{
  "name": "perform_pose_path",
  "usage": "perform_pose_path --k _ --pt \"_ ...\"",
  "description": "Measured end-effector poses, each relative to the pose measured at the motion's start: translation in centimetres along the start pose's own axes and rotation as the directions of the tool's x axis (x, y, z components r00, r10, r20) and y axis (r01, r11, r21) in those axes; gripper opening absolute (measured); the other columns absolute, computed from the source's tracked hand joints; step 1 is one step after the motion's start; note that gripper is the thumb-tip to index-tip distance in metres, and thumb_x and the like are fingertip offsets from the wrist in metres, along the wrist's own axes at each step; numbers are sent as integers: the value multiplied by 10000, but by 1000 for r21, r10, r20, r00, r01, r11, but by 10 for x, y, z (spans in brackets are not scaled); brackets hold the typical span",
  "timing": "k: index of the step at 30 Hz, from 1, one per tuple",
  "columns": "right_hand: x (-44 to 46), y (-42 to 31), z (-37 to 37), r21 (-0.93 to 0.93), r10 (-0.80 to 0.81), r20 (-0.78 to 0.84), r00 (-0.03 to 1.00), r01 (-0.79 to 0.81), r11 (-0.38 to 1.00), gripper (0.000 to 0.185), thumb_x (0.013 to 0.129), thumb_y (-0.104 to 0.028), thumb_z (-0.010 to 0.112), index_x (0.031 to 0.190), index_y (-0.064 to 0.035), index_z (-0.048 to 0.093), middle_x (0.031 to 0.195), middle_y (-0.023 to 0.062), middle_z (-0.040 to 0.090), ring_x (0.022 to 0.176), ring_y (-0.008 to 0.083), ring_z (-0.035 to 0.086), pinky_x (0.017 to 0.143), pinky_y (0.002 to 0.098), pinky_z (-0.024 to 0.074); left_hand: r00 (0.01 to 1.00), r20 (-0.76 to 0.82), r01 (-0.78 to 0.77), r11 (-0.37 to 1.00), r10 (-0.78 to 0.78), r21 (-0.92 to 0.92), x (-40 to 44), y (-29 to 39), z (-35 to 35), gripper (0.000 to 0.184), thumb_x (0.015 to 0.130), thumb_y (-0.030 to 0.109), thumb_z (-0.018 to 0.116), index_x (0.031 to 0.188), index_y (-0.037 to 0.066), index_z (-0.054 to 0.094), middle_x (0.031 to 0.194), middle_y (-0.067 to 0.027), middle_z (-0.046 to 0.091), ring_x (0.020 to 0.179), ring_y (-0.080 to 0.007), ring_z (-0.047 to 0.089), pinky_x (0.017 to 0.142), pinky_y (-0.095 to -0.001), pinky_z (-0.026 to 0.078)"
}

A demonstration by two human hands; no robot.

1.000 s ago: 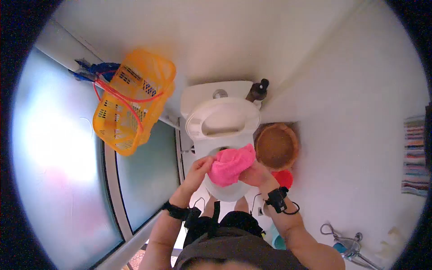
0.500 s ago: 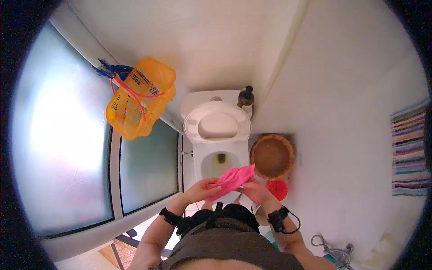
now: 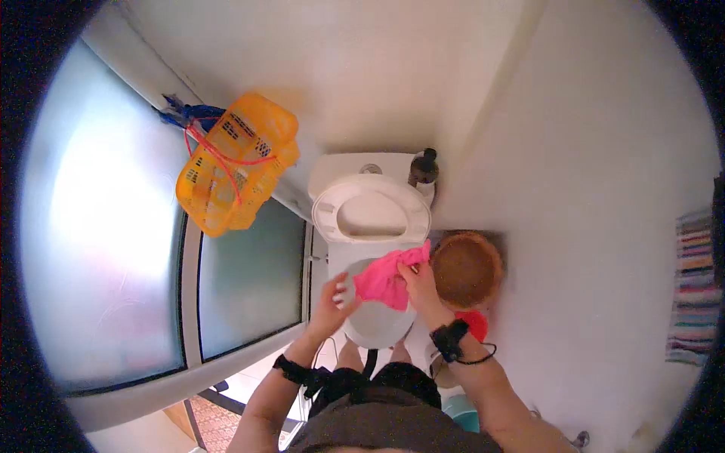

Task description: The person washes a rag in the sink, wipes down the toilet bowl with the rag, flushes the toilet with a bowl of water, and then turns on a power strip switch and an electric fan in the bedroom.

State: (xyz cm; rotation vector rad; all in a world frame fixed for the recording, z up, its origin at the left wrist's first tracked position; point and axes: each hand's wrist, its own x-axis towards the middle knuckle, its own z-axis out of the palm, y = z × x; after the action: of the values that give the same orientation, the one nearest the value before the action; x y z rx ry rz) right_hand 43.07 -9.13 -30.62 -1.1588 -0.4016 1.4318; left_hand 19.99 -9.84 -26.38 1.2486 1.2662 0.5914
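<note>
- The pink cloth (image 3: 381, 281) is bunched and creased over the open toilet bowl (image 3: 371, 331); whether it touches the rim cannot be told.
- The right hand (image 3: 423, 291) sits between 3 and 4 o'clock from the cloth, thumb and fingers pinching it near its right-hand side, with a corner poking up at about 1 o'clock.
- The left hand (image 3: 329, 306) is at 8 o'clock from the cloth, its fingers spread and curved just beside the near edge; contact there cannot be made out.
- Each wrist wears a black band; a thin cable loops from the right one (image 3: 450, 340).
- At 12 o'clock from the cloth, the raised toilet seat (image 3: 323, 217) leans toward the cistern (image 3: 332, 167), which has a round button (image 3: 370, 169) on top.
- A dark bottle (image 3: 424, 171) stands at 1 o'clock, on the cistern's right end.
- A round brown basket (image 3: 495, 264) is at 3 o'clock, with a red object (image 3: 474, 326) below it at 4.
- A teal container (image 3: 462, 414) shows at 5 o'clock, partly hidden.
- A yellow basket (image 3: 278, 124) with red cords hangs at 10 o'clock, before frosted panels (image 3: 249, 294).
- A striped textile (image 3: 693, 291) hangs far off at 3 o'clock.
</note>
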Motion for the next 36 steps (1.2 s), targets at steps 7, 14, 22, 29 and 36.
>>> perform_pose_path --k 7,14,22,29,36 --pt "65 21 25 141 -27 -105 994 42 989 454 912 -48 589 1330 -56 413 1204 91 567 1064 227 593 886 389 533 992 106 100 961 -75 -259 157 48 -51 756 883 509 624 1392 5 383 1391 -126 456 1202 -226 502 993 -400 427" --pt "3 -51 13 64 -185 -94 978 192 979 570 918 -44 562 1424 -52 299 1245 86 543 1130 224 544 992 398 464 960 242 231 -92 -141 -969 214 29 -22 1129 728 768 585 1477 14 206 1466 -182 348 1387 -305 295 1129 -486 271" --pt "25 -111 25 -676 -426 535 729 673 300 422 871 -44 549 1287 -57 481 1218 148 550 1173 327 507 1036 472 381 916 300 334 94 -265 -938 65 -64 -9 466 863 294 588 1262 93 456 1172 -131 564 1140 -304 534 1041 -485 381" --pt "185 -7 24 -686 -160 700 696 593 -422 325 859 -165 554 1169 -66 570 1220 202 536 1188 364 485 1042 510 365 769 238 474 280 -594 -835 -10 -156 0 484 854 148 590 1298 53 424 1216 -155 550 1150 -294 546 924 -448 501" --pt "259 106 85 -699 106 712 694 685 207 435 960 -338 486 1321 -96 506 1375 150 488 1303 333 418 1096 450 318 866 -11 295 528 -500 -796 -28 -223 12 506 743 49 636 1213 9 454 1095 -137 632 1052 -250 600 857 -358 519"
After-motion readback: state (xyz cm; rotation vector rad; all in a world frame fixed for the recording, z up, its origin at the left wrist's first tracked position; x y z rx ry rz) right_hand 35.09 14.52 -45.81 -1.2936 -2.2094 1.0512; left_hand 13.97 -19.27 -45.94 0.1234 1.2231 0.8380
